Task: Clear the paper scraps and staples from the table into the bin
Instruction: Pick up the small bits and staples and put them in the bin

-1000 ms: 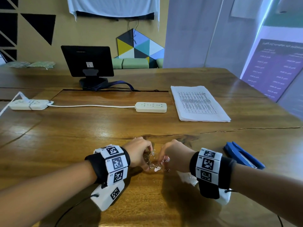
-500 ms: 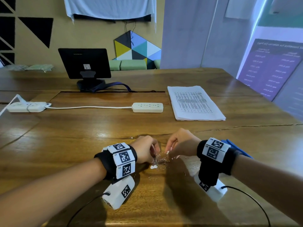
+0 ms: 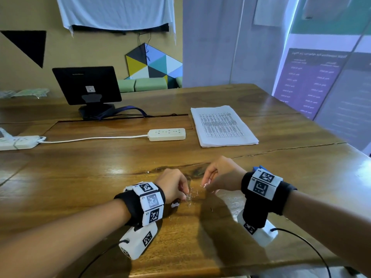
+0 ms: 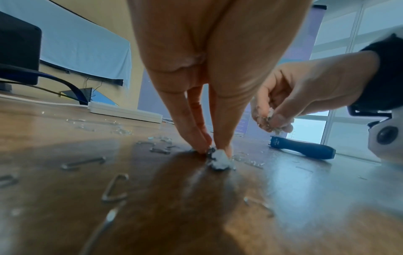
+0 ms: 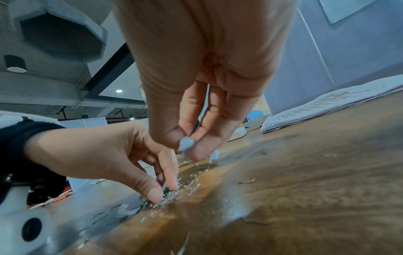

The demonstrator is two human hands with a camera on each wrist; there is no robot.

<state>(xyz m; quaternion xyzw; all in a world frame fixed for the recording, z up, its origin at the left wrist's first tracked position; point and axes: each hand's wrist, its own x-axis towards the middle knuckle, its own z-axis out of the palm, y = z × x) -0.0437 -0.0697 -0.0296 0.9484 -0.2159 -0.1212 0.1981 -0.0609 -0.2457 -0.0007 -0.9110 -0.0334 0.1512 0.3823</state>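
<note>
Loose staples [image 3: 190,195] and small white paper scraps lie scattered on the wooden table [image 3: 100,177] between my hands. My left hand [image 3: 181,192] has its fingertips down on the table, pinching a cluster of staples [image 5: 167,193] beside a white paper scrap [image 4: 220,159]. My right hand [image 3: 206,184] hovers just above the table and pinches a bunch of paper scraps and staples [image 4: 270,120], seen as a pale scrap [image 5: 186,144] between its thumb and fingers. More staples [image 4: 115,188] lie nearer to me. No bin is in view.
A blue stapler [image 4: 303,149] lies right of my right hand, mostly hidden behind my wrist in the head view. A stack of printed paper [image 3: 222,126], a white power strip [image 3: 166,134], a second one [image 3: 18,142] and a black monitor [image 3: 86,85] sit farther back.
My right hand has lifted off the table with scraps and staples pinched in it. My left hand has stayed low and closed its fingertips on the staple cluster.
</note>
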